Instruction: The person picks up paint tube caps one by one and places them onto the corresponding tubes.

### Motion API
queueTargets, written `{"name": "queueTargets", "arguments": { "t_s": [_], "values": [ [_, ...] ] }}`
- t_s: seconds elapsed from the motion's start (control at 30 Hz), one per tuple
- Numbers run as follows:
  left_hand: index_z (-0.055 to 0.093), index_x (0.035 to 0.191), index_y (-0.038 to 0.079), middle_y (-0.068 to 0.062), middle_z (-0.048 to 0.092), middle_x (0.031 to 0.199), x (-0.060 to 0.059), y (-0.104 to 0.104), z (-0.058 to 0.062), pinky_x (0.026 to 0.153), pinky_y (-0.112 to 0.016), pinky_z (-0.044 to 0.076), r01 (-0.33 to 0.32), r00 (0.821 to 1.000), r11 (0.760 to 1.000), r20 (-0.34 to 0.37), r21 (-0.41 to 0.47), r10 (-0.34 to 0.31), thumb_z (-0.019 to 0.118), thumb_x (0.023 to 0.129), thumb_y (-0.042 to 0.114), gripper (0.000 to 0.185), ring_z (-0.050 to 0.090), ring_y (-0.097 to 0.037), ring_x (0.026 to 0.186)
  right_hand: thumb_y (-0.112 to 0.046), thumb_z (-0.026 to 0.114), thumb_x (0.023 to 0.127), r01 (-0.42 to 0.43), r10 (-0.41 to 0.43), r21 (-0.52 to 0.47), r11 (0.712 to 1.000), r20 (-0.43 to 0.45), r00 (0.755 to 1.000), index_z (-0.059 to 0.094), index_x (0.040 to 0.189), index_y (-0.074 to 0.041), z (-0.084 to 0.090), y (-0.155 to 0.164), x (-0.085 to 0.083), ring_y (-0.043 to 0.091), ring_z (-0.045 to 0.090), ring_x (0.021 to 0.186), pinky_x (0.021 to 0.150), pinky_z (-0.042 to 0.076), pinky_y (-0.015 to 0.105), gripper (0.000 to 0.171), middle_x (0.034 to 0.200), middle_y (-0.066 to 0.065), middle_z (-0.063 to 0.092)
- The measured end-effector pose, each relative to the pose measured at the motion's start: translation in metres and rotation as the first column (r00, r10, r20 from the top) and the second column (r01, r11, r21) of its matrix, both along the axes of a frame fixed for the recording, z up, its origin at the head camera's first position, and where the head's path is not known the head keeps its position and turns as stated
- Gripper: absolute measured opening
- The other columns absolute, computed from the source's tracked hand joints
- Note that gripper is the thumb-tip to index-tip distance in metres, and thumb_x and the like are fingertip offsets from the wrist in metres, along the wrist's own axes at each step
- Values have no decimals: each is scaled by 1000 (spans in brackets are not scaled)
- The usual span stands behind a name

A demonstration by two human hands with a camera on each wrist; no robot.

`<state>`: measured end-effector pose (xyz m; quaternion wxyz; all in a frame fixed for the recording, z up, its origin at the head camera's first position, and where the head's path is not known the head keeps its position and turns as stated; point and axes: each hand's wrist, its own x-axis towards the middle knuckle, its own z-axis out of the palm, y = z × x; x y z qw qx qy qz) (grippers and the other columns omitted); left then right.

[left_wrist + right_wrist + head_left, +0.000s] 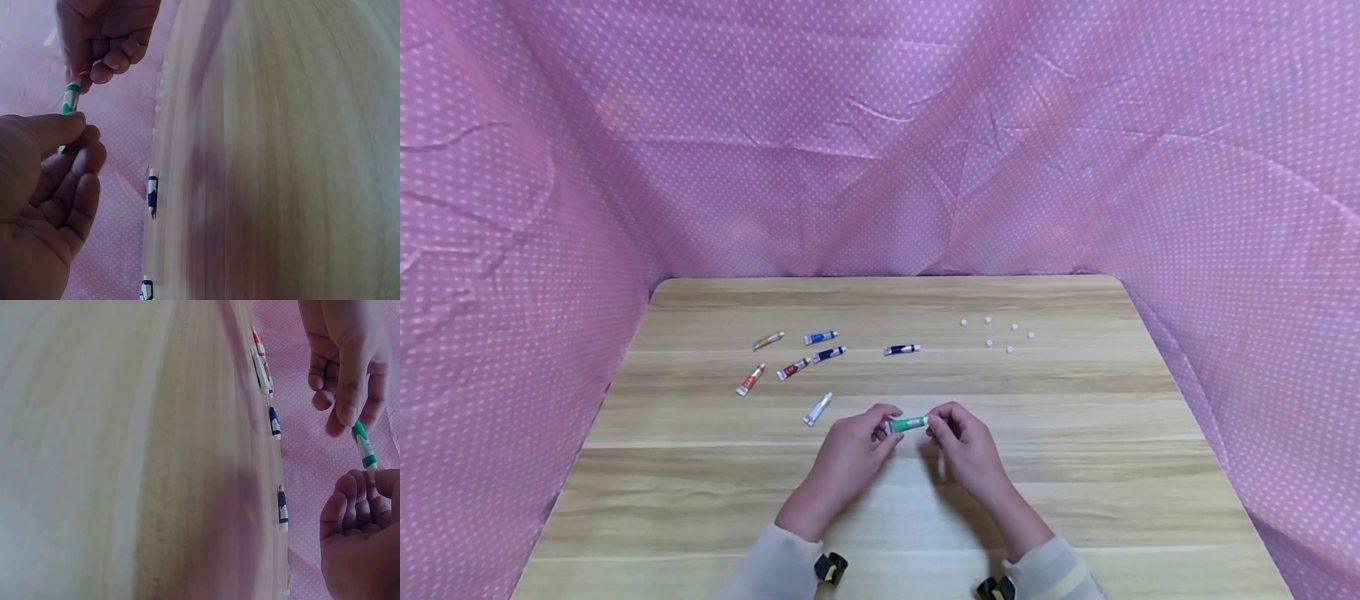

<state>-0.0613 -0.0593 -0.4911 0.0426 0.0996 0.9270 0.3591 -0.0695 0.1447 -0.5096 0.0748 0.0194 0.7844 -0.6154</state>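
bare wooden table (1075,467) around both hands, left (848,457) and right (967,447), pinching green tube (908,424) ends

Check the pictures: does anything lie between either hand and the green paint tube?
Nothing visible does. The left hand and the right hand each already pinch one end of the green paint tube, above the wooden table.

No lettering on the tubes (820,337) is legible.

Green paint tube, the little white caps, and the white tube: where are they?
green paint tube (907,424), head view, middle of its body.
little white caps (989,342), head view, one cap in the cluster.
white tube (817,409), head view, its middle.
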Motion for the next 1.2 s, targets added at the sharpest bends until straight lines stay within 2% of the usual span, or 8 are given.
{"name": "queueTargets", "arguments": {
  "t_s": [0.1,0.27,0.5,0.67,0.87,1.0,1.2],
  "values": [
    [69,131,22,11,76,98,-3,3,-2,80,-22,60,5,1000,999,15,-48,-4,75,104,28,29,66,0,84,-14,68,107,10,-9,5,1000,-21,1000,72,104,-3,-2,2,0,18,64,81,72,56,24,12,93,18,71],
    [69,121,25,11,74,99,-10,8,-7,83,-25,60,23,999,996,28,-86,-21,74,105,31,18,65,-2,86,-13,69,107,32,-30,43,999,-39,999,73,104,-4,-7,6,-3,12,62,79,70,54,21,10,92,18,71],
    [74,119,25,8,60,115,-24,13,-20,77,-23,53,30,998,994,56,-105,-24,79,101,28,19,58,-5,87,-12,71,105,8,-8,123,992,0,1000,74,107,-7,-11,11,-5,14,57,84,71,50,20,6,95,12,70],
    [74,120,26,8,62,113,-34,15,-30,80,-25,53,68,997,985,41,-161,-62,80,100,31,22,58,-6,89,-10,70,105,-22,17,145,989,32,999,74,116,-7,-13,16,-7,15,59,85,71,51,21,12,99,12,72],
    [75,120,26,8,67,111,-51,18,-39,88,-34,54,114,993,967,49,-227,-105,80,100,35,22,60,-10,93,-12,68,107,-12,11,171,985,6,1000,71,127,-6,-16,26,-10,13,60,83,69,50,22,22,101,12,72],
    [77,116,26,8,68,106,-62,18,-41,92,-38,53,130,991,959,70,-253,-116,81,99,36,21,61,-12,93,-13,67,107,16,-15,181,983,-8,1000,69,132,-6,-15,34,-15,15,60,88,75,50,22,26,103,12,72],
    [79,111,25,8,69,102,-77,18,-40,88,-36,53,126,989,963,102,-238,-104,84,96,34,19,61,-12,90,-13,67,107,31,-26,181,983,-33,999,67,135,-5,-5,50,-23,13,60,90,78,50,21,29,106,13,70]
  ]
}}
